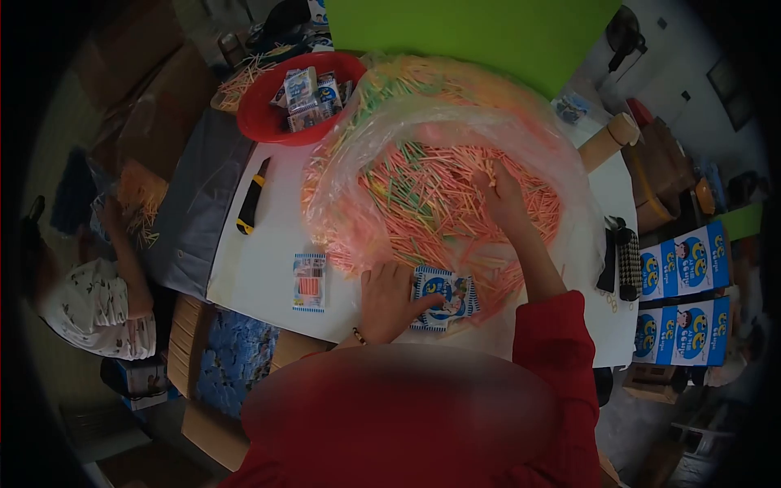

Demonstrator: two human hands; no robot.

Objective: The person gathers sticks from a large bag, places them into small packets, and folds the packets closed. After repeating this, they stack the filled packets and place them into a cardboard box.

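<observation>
Pink, orange and green sticks (439, 203) are lying in a loose heap inside a wide clear plastic bag (561, 163) spread open on the white table (260, 276). The right hand (500, 195) is reaching into the middle of the heap with fingers curled down among the sticks; whether it is actually pinching any I cannot tell. The left hand (389, 299) is pressing flat on a small blue-and-white printed packet (446, 294) at the table's near edge, thumb lying over it, just beside the bag's rim.

These sticks are looking thin, straight and very light, probably stiff but easy to snap or scatter, so they would be best gathered as a small bundle pinched around its middle. The packet is looking like a thin, glossy and slippery film, best held by its edges.

Further out, another filled packet (309, 281) showing orange sticks through a window is lying to the left, apart from the hand. A yellow-and-black utility knife (252, 195) is resting near the table's left edge. A red round bowl (268, 114) holding more packets is sitting at the far side, touching the bag. Blue printed cartons (683, 268) are standing to the right. Another person in a patterned top (93, 305) is sitting at the left, handling sticks.
</observation>
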